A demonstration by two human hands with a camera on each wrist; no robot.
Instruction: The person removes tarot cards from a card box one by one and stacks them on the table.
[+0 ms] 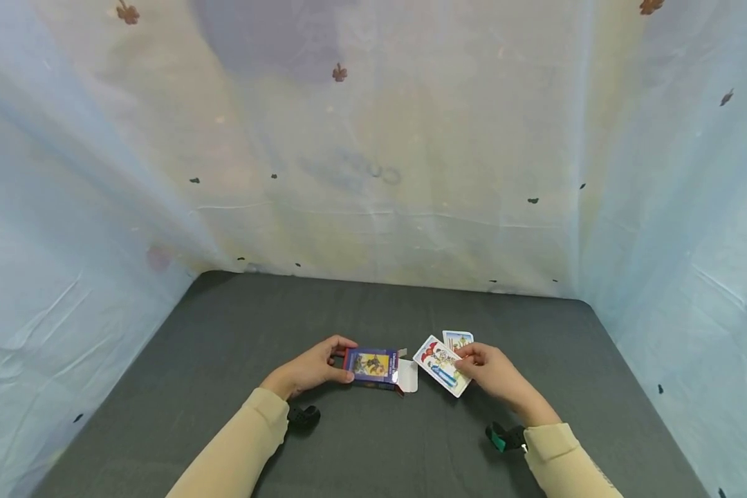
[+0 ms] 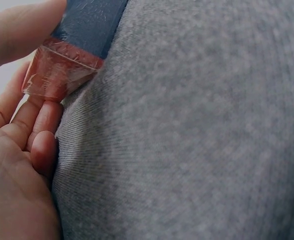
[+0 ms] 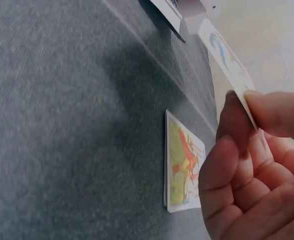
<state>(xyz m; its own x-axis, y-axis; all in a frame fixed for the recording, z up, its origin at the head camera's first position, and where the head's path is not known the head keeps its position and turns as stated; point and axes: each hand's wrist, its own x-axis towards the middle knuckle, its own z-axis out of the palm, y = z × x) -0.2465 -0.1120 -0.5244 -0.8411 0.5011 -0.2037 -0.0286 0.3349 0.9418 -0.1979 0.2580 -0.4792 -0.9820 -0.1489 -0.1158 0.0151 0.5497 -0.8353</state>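
My left hand (image 1: 311, 365) grips one end of a purple-blue card box (image 1: 371, 365), thumb at the near side and fingers at the far side. The box's white end flap (image 1: 408, 375) hangs open toward the right. Between thumb and fingertips, my right hand (image 1: 498, 377) pinches an illustrated playing card (image 1: 438, 365), tilted and close to that flap. Behind the held card, partly covered by it, a small stack of cards (image 1: 458, 338) lies on the table. The right wrist view shows this stack (image 3: 184, 162) face up below the hand. Clear film wraps the box's red end (image 2: 62, 70) in the left wrist view.
Dark grey cloth (image 1: 380, 443) covers the table. Pale patterned sheeting (image 1: 380, 152) hangs behind it and along both sides. A black strap (image 1: 303, 417) is at the left wrist, and another black strap (image 1: 505, 437) with a green part is at the right.
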